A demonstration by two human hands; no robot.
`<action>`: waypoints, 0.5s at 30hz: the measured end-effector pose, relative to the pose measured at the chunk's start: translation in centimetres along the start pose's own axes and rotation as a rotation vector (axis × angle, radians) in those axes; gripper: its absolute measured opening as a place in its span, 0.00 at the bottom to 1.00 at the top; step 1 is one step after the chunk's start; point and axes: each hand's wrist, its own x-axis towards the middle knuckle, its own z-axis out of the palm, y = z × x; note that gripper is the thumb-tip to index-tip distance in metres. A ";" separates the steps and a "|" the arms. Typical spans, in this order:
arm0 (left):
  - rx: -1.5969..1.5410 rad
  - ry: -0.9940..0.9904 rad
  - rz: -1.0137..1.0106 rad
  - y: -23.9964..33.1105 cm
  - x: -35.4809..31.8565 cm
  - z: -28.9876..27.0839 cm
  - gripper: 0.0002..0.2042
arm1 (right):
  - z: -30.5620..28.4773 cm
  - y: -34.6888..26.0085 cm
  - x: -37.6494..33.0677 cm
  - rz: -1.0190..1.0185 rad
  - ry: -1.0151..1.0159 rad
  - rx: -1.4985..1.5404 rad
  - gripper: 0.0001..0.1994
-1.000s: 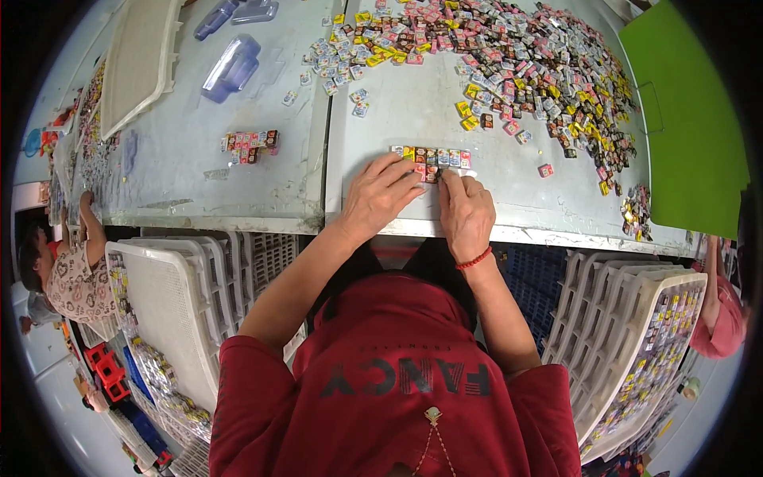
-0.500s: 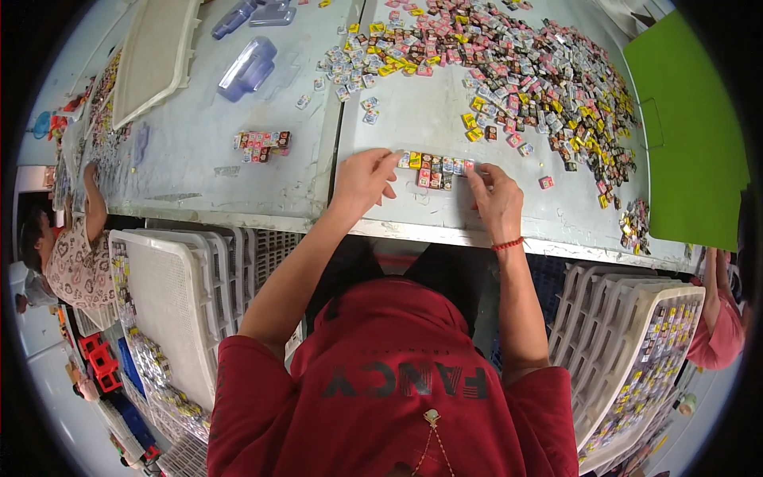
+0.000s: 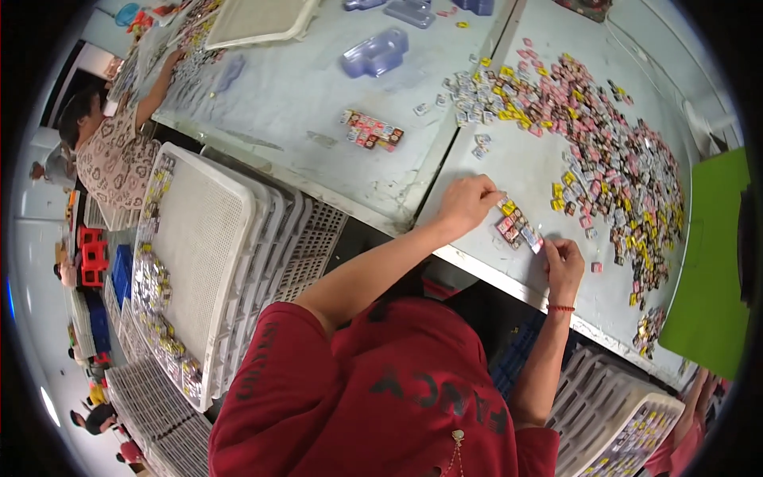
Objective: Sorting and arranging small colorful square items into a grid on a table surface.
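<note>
A short block of small square wrapped pieces (image 3: 517, 229), yellow, dark brown, white and pink, lies close to the table's front edge, one long row with a shorter one against it. My left hand (image 3: 469, 205) has its fingers closed at the far-left end of this block. At the opposite end, the thumb and fingertips of my right hand (image 3: 565, 266) pinch in on a pale pink piece; a red bracelet circles that wrist. Between them the two hands hold the block from its ends. Another similar block (image 3: 370, 129) lies apart to the left.
A wide heap of loose wrapped pieces (image 3: 628, 171) spreads over the right table. Clear plastic moulded trays (image 3: 376, 54) lie at the back left. White crates (image 3: 203, 215) stack below the table edge, left and right. A green board (image 3: 710, 262) stands at right. Another person (image 3: 111, 151) works far left.
My view has swung left, so the table and heap appear shifted right and tilted. Both hands stay at the ends of the same block.
</note>
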 end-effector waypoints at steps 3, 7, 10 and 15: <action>-0.081 -0.016 -0.083 0.0 -0.2 -0.4 0.14 | 0.8 -0.3 -0.2 -0.041 0.021 -0.063 0.09; 0.066 -0.023 0.007 -0.3 0.2 -0.1 0.13 | 0.7 0.4 -0.7 -0.280 0.260 -0.453 0.12; 0.202 0.022 0.150 -1.6 1.0 -1.2 0.12 | 1.0 0.3 -1.6 -0.320 0.228 -0.494 0.15; -0.103 -0.245 -0.203 0.3 3.0 -2.7 0.13 | 1.9 -0.8 -1.5 -0.162 0.095 -0.302 0.13</action>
